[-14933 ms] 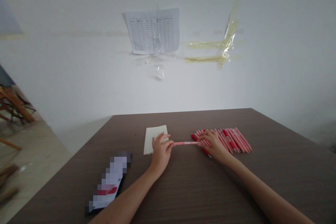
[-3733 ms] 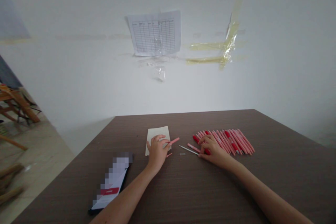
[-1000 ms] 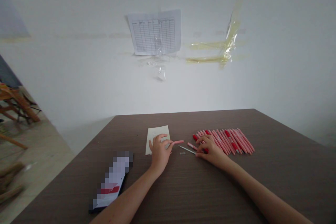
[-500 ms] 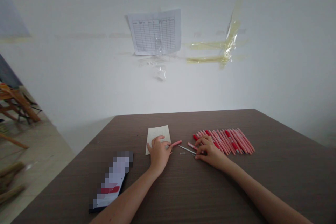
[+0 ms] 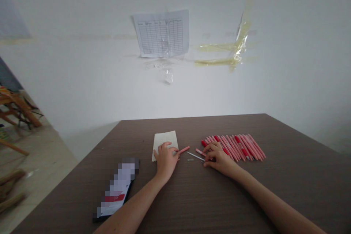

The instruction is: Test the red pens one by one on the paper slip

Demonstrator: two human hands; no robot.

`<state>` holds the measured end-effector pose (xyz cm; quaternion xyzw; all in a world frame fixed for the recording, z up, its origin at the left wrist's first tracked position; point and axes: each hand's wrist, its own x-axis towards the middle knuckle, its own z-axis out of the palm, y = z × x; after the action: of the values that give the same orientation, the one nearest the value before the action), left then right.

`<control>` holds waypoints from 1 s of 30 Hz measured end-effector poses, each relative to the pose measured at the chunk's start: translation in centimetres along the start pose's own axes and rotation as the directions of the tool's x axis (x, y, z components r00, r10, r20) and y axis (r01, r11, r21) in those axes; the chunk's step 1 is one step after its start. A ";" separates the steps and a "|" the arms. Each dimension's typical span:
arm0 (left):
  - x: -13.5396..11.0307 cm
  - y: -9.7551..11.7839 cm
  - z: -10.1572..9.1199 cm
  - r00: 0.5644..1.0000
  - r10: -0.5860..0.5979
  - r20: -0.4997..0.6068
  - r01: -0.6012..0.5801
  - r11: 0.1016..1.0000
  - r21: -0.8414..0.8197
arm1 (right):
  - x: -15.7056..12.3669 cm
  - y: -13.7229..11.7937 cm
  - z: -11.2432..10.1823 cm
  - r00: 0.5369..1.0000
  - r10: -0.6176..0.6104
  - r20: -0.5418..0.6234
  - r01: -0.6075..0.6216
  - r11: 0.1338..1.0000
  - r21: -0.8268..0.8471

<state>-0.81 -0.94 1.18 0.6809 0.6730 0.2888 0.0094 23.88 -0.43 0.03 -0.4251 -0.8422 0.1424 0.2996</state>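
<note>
My left hand (image 5: 167,162) rests over the lower part of a small cream paper pad (image 5: 164,138). Its thumb side closes on a pink pen barrel (image 5: 184,150) that points right. My right hand (image 5: 218,159) has curled fingers, pinching the near end of a thin pen refill (image 5: 194,155) whose tip points left towards the barrel. A short pink pen part (image 5: 200,151) pokes out by the right fingers, its other end hidden by them. A small clear piece (image 5: 190,159) lies between the hands. Beside the right hand runs a row of pink and red pens (image 5: 246,148).
A dark flat case or packet (image 5: 126,190), partly blurred out, lies at left near my forearm. The brown table (image 5: 186,204) meets a white wall bearing a taped printed sheet (image 5: 164,33) and yellowish tape (image 5: 219,47). Wooden furniture (image 5: 19,106) stands on the floor at far left.
</note>
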 end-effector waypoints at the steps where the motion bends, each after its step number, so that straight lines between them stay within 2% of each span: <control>1: 0.0 0.0 0.0 1.000 0.000 0.001 0.000 1.000 0.000 | 0.0 0.0 0.0 1.000 0.001 -0.001 -0.001 1.000 0.001; 6: 0.2 -0.3 0.0 1.000 0.012 -0.010 -0.011 1.000 0.007 | 0.0 0.4 0.0 1.000 -0.010 -0.012 0.010 1.000 0.013; 12: 0.6 -0.9 0.0 1.000 0.021 0.011 -0.022 0.994 0.109 | 0.1 1.7 -0.7 0.994 -0.034 -0.108 0.029 0.999 -0.046; 16: 0.7 -1.4 0.2 0.997 -0.041 0.066 0.028 0.981 0.193 | 0.0 2.6 -1.3 0.993 0.017 -0.116 -0.043 0.973 -0.226; 21: 0.7 -1.9 0.6 0.990 -0.085 0.116 0.053 0.964 0.260 | -0.5 4.2 -1.4 0.968 0.176 -0.177 -0.238 0.864 -0.444; 25: 0.8 -2.1 0.8 0.987 -0.089 0.135 0.048 0.959 0.280 | -1.0 5.2 -1.0 0.951 0.260 -0.166 -0.309 0.804 -0.508; 30: 0.8 -2.0 0.8 0.985 -0.090 0.147 0.045 0.958 0.285 | -1.3 5.3 -0.7 0.949 0.302 -0.091 -0.303 0.794 -0.526</control>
<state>-2.37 0.28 -0.02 0.6727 0.7271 0.1350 -0.0235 28.31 1.67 -2.57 -0.6206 -0.7691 -0.0520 0.1438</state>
